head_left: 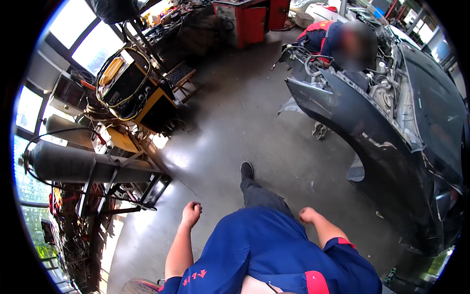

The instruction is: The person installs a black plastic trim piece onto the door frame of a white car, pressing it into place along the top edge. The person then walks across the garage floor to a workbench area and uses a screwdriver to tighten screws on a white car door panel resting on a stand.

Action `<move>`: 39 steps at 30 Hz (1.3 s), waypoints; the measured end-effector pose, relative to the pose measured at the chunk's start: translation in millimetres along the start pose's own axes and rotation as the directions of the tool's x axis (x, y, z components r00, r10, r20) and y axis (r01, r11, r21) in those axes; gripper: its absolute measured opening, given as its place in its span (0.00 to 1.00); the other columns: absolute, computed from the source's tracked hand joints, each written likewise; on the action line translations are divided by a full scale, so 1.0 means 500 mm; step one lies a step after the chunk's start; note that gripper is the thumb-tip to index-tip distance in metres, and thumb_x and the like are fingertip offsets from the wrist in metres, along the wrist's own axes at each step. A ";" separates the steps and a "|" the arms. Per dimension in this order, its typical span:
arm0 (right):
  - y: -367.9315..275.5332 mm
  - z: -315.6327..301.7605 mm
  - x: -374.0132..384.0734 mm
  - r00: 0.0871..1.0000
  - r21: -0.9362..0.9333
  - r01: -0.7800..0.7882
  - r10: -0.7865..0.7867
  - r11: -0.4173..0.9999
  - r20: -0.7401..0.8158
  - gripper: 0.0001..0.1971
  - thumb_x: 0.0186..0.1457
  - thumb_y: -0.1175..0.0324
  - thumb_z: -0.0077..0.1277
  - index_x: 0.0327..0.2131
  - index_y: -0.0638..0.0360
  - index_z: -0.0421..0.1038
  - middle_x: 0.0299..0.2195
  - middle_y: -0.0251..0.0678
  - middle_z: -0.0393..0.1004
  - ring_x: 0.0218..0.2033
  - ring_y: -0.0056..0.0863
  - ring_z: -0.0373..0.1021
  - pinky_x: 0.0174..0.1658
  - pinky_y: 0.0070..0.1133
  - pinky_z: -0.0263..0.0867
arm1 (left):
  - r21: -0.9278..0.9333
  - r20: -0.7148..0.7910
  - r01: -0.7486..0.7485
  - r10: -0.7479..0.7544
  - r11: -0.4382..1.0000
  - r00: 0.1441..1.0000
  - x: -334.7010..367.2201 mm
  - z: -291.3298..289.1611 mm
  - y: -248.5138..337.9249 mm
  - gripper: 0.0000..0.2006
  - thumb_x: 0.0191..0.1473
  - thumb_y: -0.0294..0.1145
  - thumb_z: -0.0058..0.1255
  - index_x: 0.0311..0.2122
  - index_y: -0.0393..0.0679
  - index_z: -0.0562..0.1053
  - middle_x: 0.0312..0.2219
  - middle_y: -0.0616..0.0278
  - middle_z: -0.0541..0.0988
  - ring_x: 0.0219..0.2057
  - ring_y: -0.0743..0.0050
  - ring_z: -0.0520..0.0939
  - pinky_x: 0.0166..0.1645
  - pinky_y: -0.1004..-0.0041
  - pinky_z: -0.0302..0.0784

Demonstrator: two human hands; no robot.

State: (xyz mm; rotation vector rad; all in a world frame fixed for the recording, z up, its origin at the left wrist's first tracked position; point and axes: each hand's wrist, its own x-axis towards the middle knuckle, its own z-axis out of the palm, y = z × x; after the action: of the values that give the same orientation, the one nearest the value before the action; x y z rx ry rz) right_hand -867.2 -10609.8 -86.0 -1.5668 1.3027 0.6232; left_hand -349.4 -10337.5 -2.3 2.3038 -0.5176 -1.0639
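Floor (pixel 220 112), smooth and grey, spread beneath the wearer and ahead into a cluttered workshop, glaring with sunlight toward ten o'clock. Nearest was the wearer's blue shirt (pixel 267 237), soft woven cloth with red trim; past its hem, toward twelve, a dark shoe (pixel 246 170) showed against the floor. At ten o'clock from the torso hung the left hand (pixel 191 213), its fingers curled inward; at two o'clock was the right hand (pixel 307 214), folded into a loose fist. Whether either palm enclosed anything could not be told.

At the left hand's ten o'clock, well apart from the fingers, a dull grey gas cylinder (pixel 73 164), long and rounded, sat in a dark, angular metal frame (pixel 164 183). Between one and three o'clock of the right hand, likewise apart from its fingers, a dark car (pixel 396 152) showed a glossy fender (pixel 342 105) sweeping in a broad arch beside an exposed engine bay (pixel 382 90) crowded with metal parts.

Farther off, toward eleven, stood a boxy black-and-yellow machine (pixel 134 85) looped with cable. Near one o'clock a co-worker (pixel 320 32) in red and navy bent beside the engine bay. A red cabinet (pixel 252 24) stood at twelve; toward ten-thirty, windows (pixel 98 51) shone with daylight.
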 end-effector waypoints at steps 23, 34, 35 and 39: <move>-0.925 -0.798 0.597 0.982 0.128 0.110 -0.088 0.986 -0.168 0.15 0.55 0.62 0.55 0.43 0.58 0.80 0.35 0.38 0.83 0.36 0.29 0.78 0.42 0.30 0.74 | 0.462 0.204 -0.176 0.089 0.869 0.975 1.121 -0.296 0.669 0.17 0.58 0.39 0.49 0.40 0.37 0.81 0.36 0.44 0.85 0.42 0.44 0.85 0.50 0.57 0.80; -1.116 -0.997 0.860 0.965 0.930 0.031 0.233 0.366 -0.124 0.11 0.59 0.73 0.50 0.44 0.62 0.77 0.30 0.35 0.80 0.27 0.21 0.74 0.30 0.22 0.70 | 0.358 0.192 -0.351 0.299 0.865 0.935 1.729 -0.368 1.380 0.13 0.59 0.34 0.47 0.40 0.38 0.80 0.28 0.51 0.84 0.30 0.60 0.86 0.39 0.63 0.81; -1.131 -1.047 0.909 0.965 0.917 0.006 0.237 0.400 -0.109 0.11 0.59 0.73 0.50 0.43 0.62 0.77 0.30 0.35 0.80 0.27 0.22 0.74 0.30 0.22 0.71 | 0.445 0.221 -0.455 0.398 0.771 0.890 1.811 -0.338 1.348 0.13 0.59 0.34 0.48 0.40 0.39 0.81 0.29 0.51 0.84 0.29 0.63 0.86 0.38 0.64 0.81; -1.248 -1.263 1.061 0.946 0.753 0.166 0.111 0.637 -0.303 0.12 0.58 0.68 0.54 0.43 0.62 0.79 0.32 0.34 0.82 0.31 0.23 0.76 0.36 0.24 0.73 | 0.411 0.608 -0.394 0.075 0.822 0.790 1.851 -0.257 1.551 0.15 0.58 0.36 0.49 0.44 0.41 0.81 0.34 0.49 0.85 0.39 0.62 0.86 0.47 0.66 0.81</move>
State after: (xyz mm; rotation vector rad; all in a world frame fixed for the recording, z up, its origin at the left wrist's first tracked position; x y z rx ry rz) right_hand -244.7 -11435.6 -64.6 -0.9567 1.5026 -0.2582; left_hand 230.4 -11404.1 16.9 2.2074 -1.4738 -1.6398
